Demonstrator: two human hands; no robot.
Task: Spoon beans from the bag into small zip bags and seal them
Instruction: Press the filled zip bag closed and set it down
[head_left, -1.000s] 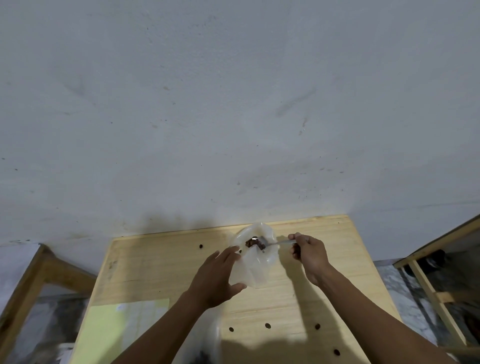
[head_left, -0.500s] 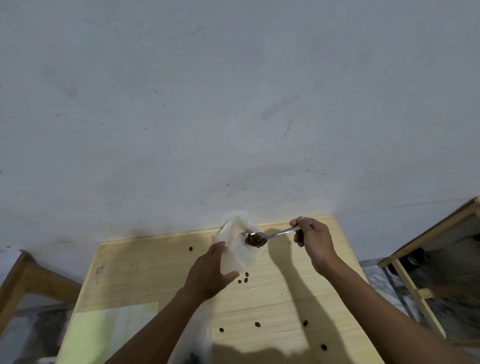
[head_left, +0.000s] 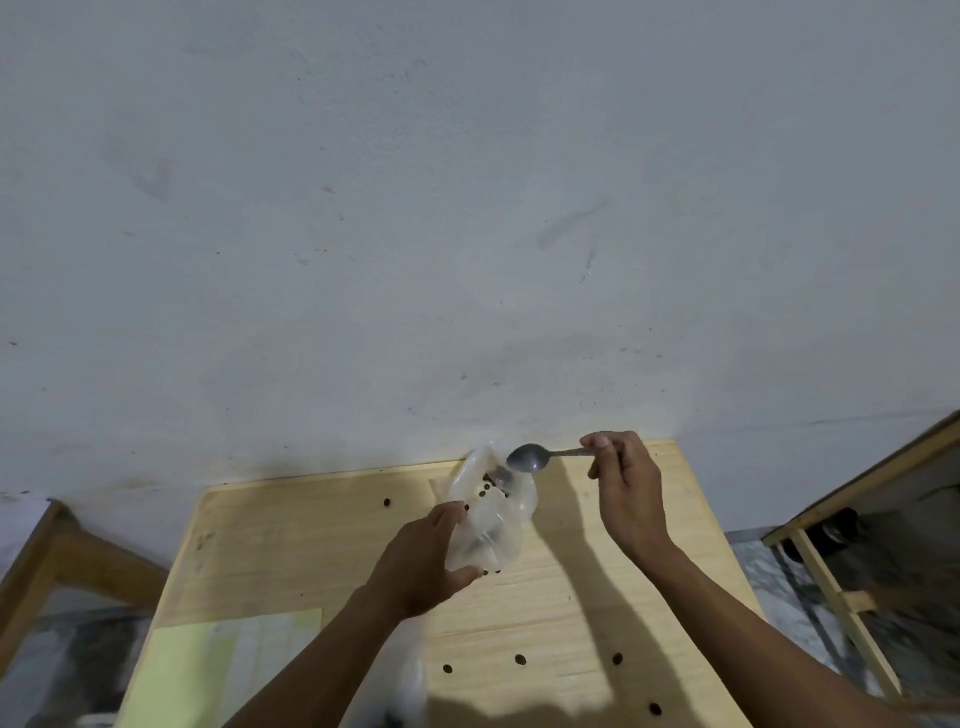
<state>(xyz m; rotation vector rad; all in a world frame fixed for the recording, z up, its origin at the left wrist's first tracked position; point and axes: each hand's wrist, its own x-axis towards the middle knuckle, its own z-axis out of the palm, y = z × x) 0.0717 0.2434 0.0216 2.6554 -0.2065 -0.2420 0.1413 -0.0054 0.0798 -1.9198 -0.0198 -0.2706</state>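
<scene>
My left hand (head_left: 423, 558) grips a small clear zip bag (head_left: 491, 512), held upright above the wooden table (head_left: 571, 613) with its mouth open at the top. Several dark beans (head_left: 485, 491) are falling inside the bag. My right hand (head_left: 626, 480) pinches the handle of a metal spoon (head_left: 527, 459), whose empty bowl is tipped right at the bag's mouth. A couple of beans (head_left: 491, 572) lie on the table just below the bag. Part of a large clear bag (head_left: 405, 675) shows under my left forearm, mostly hidden.
A yellow-green sheet (head_left: 228, 665) lies on the table's near left. Dark holes (head_left: 519, 660) dot the tabletop. A grey wall rises right behind the table. Wooden frames stand at the left (head_left: 47, 561) and right (head_left: 831, 587) of it.
The spoon, full of beans half a second ago, has tipped and emptied into the small bag. Both hands and the bag rose slightly off the table since one second ago.
</scene>
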